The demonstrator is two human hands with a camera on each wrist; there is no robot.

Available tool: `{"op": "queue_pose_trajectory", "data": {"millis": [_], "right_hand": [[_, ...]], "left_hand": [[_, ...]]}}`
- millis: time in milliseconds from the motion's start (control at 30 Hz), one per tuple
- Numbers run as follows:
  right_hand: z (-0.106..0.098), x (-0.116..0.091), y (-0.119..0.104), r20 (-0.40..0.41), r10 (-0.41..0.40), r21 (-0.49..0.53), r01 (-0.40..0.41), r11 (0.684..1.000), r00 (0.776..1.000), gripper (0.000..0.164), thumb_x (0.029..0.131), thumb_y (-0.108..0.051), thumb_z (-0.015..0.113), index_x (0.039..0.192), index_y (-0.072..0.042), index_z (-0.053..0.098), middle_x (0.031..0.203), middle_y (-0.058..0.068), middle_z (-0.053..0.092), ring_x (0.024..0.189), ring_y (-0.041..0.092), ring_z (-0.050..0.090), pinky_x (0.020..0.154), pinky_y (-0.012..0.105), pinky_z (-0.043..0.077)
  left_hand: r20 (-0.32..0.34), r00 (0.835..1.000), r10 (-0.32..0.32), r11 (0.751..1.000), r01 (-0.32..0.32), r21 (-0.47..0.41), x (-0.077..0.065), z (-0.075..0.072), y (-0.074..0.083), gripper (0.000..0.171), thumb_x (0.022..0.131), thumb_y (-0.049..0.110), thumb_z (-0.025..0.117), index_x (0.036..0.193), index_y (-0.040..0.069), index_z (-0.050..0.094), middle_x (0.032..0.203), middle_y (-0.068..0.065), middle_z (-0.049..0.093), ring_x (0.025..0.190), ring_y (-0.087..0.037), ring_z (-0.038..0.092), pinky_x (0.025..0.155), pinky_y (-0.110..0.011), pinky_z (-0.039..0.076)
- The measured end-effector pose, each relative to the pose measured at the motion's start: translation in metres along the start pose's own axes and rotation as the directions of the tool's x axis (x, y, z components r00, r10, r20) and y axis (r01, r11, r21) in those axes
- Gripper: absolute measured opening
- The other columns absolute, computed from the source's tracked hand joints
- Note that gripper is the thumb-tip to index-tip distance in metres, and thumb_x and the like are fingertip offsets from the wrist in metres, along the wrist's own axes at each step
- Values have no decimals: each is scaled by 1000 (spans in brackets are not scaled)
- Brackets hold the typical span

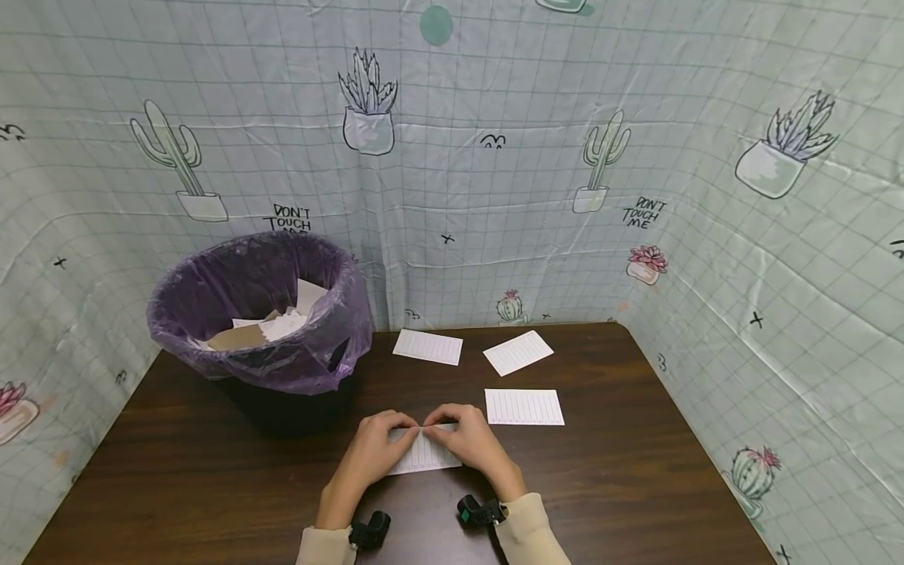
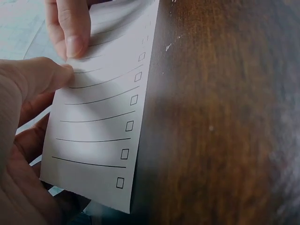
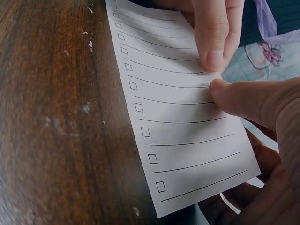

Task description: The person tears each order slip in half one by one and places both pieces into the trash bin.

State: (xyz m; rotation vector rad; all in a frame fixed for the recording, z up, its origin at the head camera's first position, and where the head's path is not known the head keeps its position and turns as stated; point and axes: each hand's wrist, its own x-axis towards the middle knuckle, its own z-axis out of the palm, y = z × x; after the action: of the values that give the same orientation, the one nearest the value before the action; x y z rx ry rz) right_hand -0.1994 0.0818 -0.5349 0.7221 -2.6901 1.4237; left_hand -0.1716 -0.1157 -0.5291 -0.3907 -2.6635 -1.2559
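A white checklist sheet (image 1: 426,455) with ruled lines and small checkboxes stands tilted just over the table at the front middle. My left hand (image 1: 377,449) pinches its upper edge, thumb on the printed face and fingers behind. Close beside it, my right hand (image 1: 472,443) pinches the same edge, the two thumbs nearly meeting at the middle. In the left wrist view the sheet (image 2: 101,112) bows slightly between the hands. Seen from the right wrist, the checkbox edge of the sheet (image 3: 187,117) runs along the tabletop. The fingers behind the paper are partly hidden.
Three similar lined sheets lie on the dark wooden table (image 1: 600,486): one at the back (image 1: 428,347), another angled beside it (image 1: 519,353), a third (image 1: 524,407) right of my hands. A bin with a purple liner (image 1: 346,314), holding paper scraps (image 1: 282,323), stands at left.
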Motion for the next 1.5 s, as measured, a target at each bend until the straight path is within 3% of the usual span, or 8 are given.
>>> {"op": "queue_pose_trajectory", "data": {"millis": [433,1167,1500], "right_hand": [[1,1,1,28,36,10,-36,999,999,8,94,-21,77,92,-14,78,94,-3,76,90,14,69,81,29,54],[4,1,1,47,-4,13,3,1000,999,5,93,-16,76,91,-13,78,90,-3,74,84,7,66,79,25,54],[3,1,1,49,-37,12,36,999,998,4,94,-16,75,91,-14,78,89,-3,75,82,4,65,77,24,54]], "left_hand": [[11,1000,8,1000,-8,-9,0,1,1,8,94,12,73,90,14,80,90,5,74,90,-17,72,86,-37,58],[18,995,-103,995,103,15,0,2,1,10,92,13,71,89,12,81,93,1,78,95,-23,74,89,-46,58],[18,993,-118,993,117,22,0,2,1,11,93,13,71,90,11,81,93,-1,78,94,-23,74,86,-44,58]]}}
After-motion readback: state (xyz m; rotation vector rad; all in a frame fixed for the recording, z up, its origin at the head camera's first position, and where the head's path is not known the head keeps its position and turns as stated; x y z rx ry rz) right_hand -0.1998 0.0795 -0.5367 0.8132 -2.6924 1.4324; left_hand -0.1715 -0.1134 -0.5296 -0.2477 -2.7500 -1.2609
